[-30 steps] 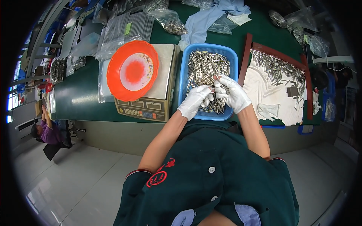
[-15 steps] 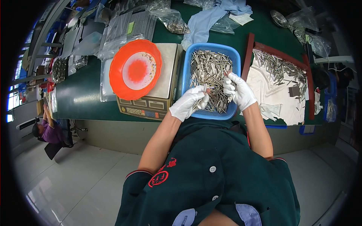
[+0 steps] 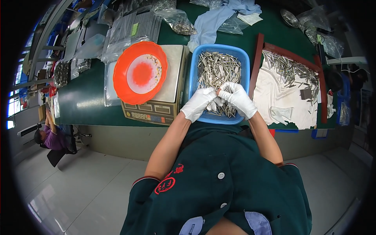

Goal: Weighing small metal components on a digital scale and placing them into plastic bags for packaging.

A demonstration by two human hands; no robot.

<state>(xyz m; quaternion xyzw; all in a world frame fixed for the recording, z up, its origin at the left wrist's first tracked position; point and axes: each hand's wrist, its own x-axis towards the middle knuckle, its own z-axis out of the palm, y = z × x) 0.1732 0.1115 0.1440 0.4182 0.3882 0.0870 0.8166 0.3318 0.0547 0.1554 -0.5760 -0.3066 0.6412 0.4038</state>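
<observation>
A blue plastic basket (image 3: 243, 58) full of small metal pins (image 3: 216, 70) stands on the green bench in front of me. Both my hands wear white gloves and meet over the near end of the basket. My left hand (image 3: 198, 103) is closed around a bunch of the pins. My right hand (image 3: 236, 98) pinches pins against the left hand's fingers. An orange plastic plate (image 3: 140, 73) rests on a weighing scale (image 3: 171, 91) to the left of the basket.
A red-framed tray (image 3: 259, 55) lined with white cloth and scattered with pins lies to the right. Clear bags of parts (image 3: 178, 21), a blue cloth (image 3: 213, 19) and stacked sheets crowd the far side. Another person (image 3: 49, 137) sits at far left.
My hands have drawn closer together and toward the near end of the basket, now touching over the pins. The view has shifted slightly.
</observation>
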